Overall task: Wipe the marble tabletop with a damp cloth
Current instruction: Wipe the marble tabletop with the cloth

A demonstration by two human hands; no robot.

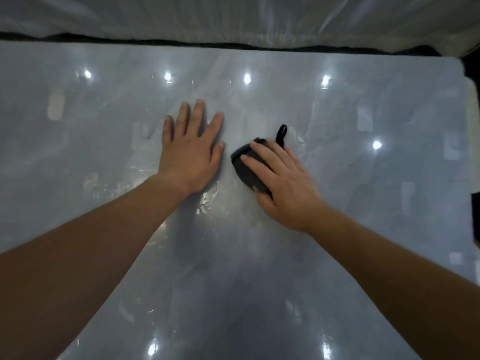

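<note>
The glossy marble tabletop (pixel 233 268) fills the view; the left hand (pixel 191 154) lies flat on it, fingers spread; just beside it, the right hand (pixel 283 183) presses straight fingers onto the dark cloth (pixel 246 165) at mid-table; pale sheeting (pixel 259 16) hangs beyond.

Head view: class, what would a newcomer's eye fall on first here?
Two bare hands near the middle of the glossy marble tabletop: the left hand lies flat with fingers spread, and the right hand beside it presses a dark folded cloth. Bright round light reflections dot the streaky surface.
</note>
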